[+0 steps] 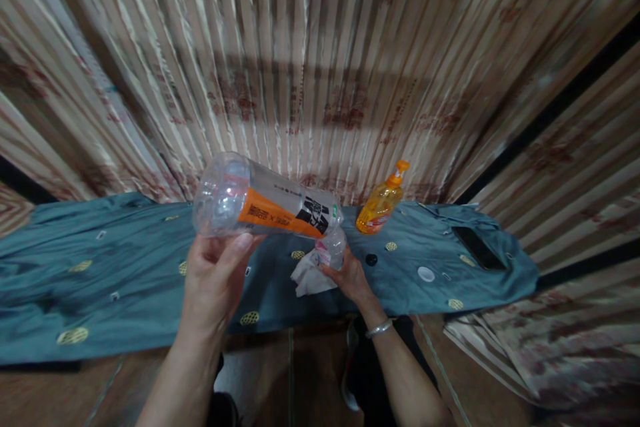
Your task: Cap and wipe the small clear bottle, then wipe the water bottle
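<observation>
My left hand (215, 270) grips the base end of a large clear plastic bottle (280, 203) with an orange and black label. The bottle is tilted, its mouth end low and to the right. Its neck meets the top of a smaller clear bottle (336, 245), which my right hand (347, 273) holds over the cloth-covered table. Whether the two mouths touch is too small to tell. A crumpled white tissue (311, 276) lies beside the small bottle, next to my right fingers.
An orange pump bottle (381, 205) stands behind on the teal cloth (140, 280). A black cap (371, 259), a white round lid (426, 274) and a dark phone (477, 248) lie to the right. A patterned curtain (320, 67) hangs behind.
</observation>
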Demonstrator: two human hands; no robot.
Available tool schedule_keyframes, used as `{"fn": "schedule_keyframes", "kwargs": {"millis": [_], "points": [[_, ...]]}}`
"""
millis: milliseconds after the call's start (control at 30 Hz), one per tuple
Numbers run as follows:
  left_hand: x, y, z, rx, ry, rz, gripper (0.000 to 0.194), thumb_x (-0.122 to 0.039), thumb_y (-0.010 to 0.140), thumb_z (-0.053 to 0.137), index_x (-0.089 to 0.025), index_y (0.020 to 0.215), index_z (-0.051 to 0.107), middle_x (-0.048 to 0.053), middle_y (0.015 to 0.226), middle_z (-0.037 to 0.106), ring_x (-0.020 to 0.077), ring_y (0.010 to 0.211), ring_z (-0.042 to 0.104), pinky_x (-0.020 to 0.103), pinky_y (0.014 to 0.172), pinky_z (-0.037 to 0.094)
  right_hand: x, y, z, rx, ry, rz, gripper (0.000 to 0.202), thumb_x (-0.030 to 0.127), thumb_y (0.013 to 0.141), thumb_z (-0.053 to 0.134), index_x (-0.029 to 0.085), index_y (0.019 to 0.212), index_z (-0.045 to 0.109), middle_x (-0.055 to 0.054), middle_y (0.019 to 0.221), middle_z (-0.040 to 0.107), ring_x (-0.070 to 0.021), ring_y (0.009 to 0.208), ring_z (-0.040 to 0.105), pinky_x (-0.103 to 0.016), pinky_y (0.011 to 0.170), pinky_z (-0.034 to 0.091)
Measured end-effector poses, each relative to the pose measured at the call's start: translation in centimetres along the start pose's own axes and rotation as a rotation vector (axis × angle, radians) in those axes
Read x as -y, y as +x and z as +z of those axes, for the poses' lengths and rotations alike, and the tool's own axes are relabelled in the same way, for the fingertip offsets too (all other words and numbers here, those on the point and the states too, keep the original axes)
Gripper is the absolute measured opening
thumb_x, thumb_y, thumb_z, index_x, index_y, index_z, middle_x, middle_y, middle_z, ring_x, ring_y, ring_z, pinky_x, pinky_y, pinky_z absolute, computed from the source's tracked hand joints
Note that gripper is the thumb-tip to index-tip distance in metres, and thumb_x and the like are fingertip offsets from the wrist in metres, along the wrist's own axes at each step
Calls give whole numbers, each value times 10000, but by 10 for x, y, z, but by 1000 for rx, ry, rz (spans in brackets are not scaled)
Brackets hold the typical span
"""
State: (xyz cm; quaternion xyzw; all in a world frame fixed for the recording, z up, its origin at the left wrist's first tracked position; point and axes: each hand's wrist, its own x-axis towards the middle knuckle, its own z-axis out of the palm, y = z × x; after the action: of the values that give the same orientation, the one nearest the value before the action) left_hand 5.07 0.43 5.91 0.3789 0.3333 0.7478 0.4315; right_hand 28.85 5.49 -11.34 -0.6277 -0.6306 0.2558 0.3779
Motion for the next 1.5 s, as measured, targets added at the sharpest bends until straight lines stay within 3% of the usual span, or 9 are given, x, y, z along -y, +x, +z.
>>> {"fn": "schedule_keyframes", "kwargs": {"millis": [133, 267, 367, 600, 800, 1100, 1300, 1500], "points": [[0, -1, 2, -29, 9, -8, 478, -436, 609, 1025, -239, 945, 748, -50, 676, 680, 230, 852, 770, 448, 946, 661, -1, 0, -1, -9, -3, -13, 663, 439, 760, 855, 220, 1345, 633, -118, 1104, 837, -375, 1058, 811, -517, 929, 676], [-1, -1, 3, -54, 29, -2, 450, -458, 589, 1028, -216, 753, 685, -18, 738, 725, 217, 854, 760, 407, 893, 669, 4, 0, -3, 20, 44, -10, 620, 430, 771, 849, 237, 1321, 638, -110, 1127, 837, -371, 1074, 811, -501, 944, 676], [-1, -1, 4, -66, 44, -6, 488, -482, 561, 1038, -209, 714, 664, -18, 758, 739, 184, 796, 738, 360, 839, 670, 7, -1, -4, 37, 44, 16, 620, 428, 770, 844, 232, 1318, 630, -112, 1122, 839, -374, 1076, 811, -505, 948, 670], [-5, -2, 8, 0, 24, 20, 430, -443, 625, 1022, -256, 895, 744, -6, 866, 792, 186, 867, 762, 286, 802, 658, 7, -1, -3, 19, 54, 1, 634, 380, 769, 839, 196, 1336, 623, -111, 1145, 839, -342, 1077, 813, -467, 951, 660], [-10, -1, 14, 42, -9, 40, 701, -337, 649, 1004, -343, 1298, 738, 37, 1092, 832, 207, 996, 781, 309, 888, 651, 8, -1, -3, 16, 55, -7, 597, 385, 777, 831, 227, 1318, 634, -103, 1174, 837, -341, 1101, 810, -470, 966, 659], [-9, -1, 17, 45, 9, 50, 694, -402, 618, 1026, -341, 1257, 762, 30, 1027, 836, 203, 937, 782, 321, 876, 657, 7, 0, -2, 12, 54, 5, 624, 392, 770, 842, 188, 1323, 637, -126, 1159, 834, -343, 1088, 809, -479, 966, 663], [-11, -1, 19, 58, 1, 62, 708, -409, 616, 1028, -354, 1265, 751, 40, 1091, 829, 246, 1073, 777, 382, 965, 644, 8, 0, -2, -2, 36, -9, 621, 362, 763, 862, 201, 1320, 638, -109, 1154, 839, -332, 1092, 813, -454, 957, 662], [-10, -1, 19, 46, 7, 53, 734, -417, 596, 1032, -349, 1270, 749, 37, 1080, 834, 246, 1029, 785, 392, 967, 647, 9, -1, -3, -1, 43, -24, 604, 381, 783, 847, 185, 1316, 641, -117, 1111, 838, -335, 1059, 817, -459, 923, 672]]}}
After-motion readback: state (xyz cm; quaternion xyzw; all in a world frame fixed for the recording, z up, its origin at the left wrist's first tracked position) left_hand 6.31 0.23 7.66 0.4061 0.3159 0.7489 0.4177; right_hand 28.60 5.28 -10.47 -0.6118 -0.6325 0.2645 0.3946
